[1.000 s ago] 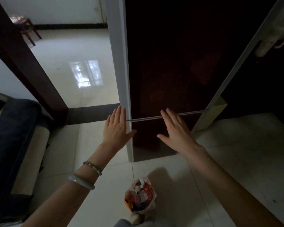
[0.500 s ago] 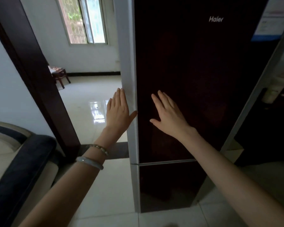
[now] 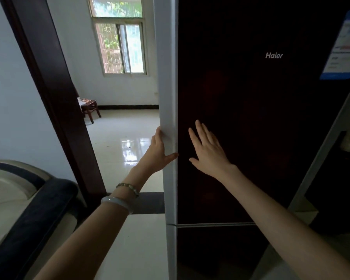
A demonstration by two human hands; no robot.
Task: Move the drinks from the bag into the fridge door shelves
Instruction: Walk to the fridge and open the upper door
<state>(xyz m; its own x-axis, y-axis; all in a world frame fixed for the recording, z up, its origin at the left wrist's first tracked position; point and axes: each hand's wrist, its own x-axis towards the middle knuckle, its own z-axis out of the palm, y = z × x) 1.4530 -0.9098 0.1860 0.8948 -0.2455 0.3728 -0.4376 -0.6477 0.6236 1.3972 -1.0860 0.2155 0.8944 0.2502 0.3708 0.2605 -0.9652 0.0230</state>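
The fridge door is shut, its pale left edge running vertically at twelve o'clock. The left hand curls around that edge and is better placed to pull; the right hand lies open on the dark panel. Neither bag nor drinks are visible.
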